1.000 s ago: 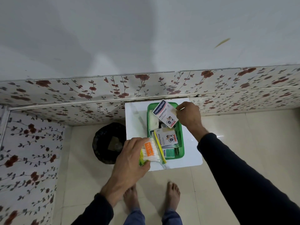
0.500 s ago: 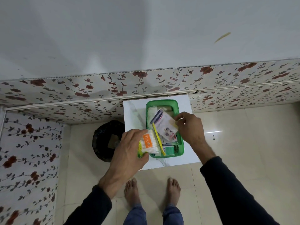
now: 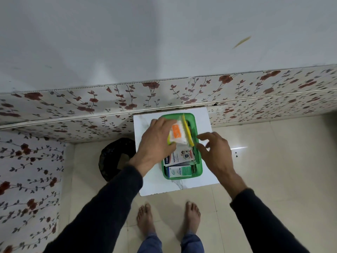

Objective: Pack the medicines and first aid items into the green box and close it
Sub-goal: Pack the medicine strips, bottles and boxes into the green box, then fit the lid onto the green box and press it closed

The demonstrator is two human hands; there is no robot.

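The green box (image 3: 198,168) stands open on a small white table (image 3: 145,125). Inside it lie a white plaster packet (image 3: 179,157) and a white-and-green medicine carton (image 3: 179,171). My left hand (image 3: 156,143) holds a clear pack of cotton buds (image 3: 179,135) with an orange label and yellow edges over the far half of the box. My right hand (image 3: 215,150) hovers at the box's right rim with fingers apart and holds nothing. The box's far contents are hidden by the pack and my left hand.
The table stands against a flower-patterned wall panel (image 3: 164,95). A black bin (image 3: 116,159) sits on the floor just left of the table. My bare feet (image 3: 167,220) stand on the tiled floor in front of it.
My right hand let go of the plaster packet, which now lies in the box, and drew back to the right rim. My left hand carried the cotton bud pack up over the box.
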